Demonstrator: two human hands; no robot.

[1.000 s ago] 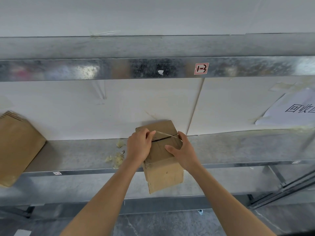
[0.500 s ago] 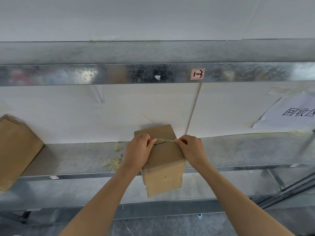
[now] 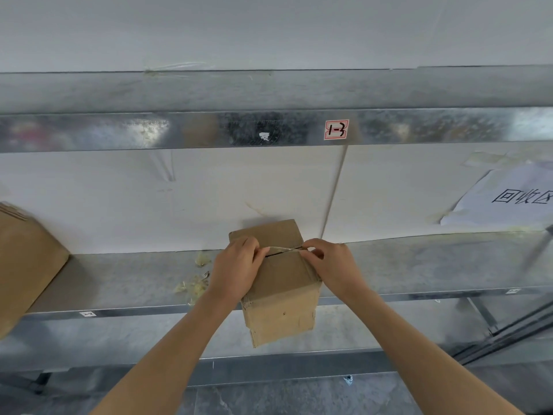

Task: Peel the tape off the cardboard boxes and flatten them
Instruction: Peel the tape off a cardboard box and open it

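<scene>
Since a second ago the right hand [image 3: 332,266] has left the near flap, where its thumb lay flat, and closed up at the right end of the seam; the tape [image 3: 282,249] now stands a little off the cardboard as a thin, slightly arched strip between the two hands. That right hand has its thumb and fingertips curled together in a pinch on the strip's right end. The left hand [image 3: 236,269] is curled over the left top edge of the box [image 3: 282,290], holding it, with the thumb tip against the strip's left end. The box's top flaps are down, with a dark slit showing along the seam under the lifted strip. It is at the near edge of the lower shelf [image 3: 434,265], turned a little askew, and its near face juts out past the front lip and reaches below it; how much of its base rests on the metal cannot be told. Just left of the left hand, yellowish scraps [image 3: 194,286] lie on the shelf. Far to the left a second box [image 3: 27,265] leans, cut off by the frame. Above, on the upper beam [image 3: 119,131], is a red-edged label [image 3: 336,129]. A paper sign [image 3: 514,200] is taped to the white wall at far right.
</scene>
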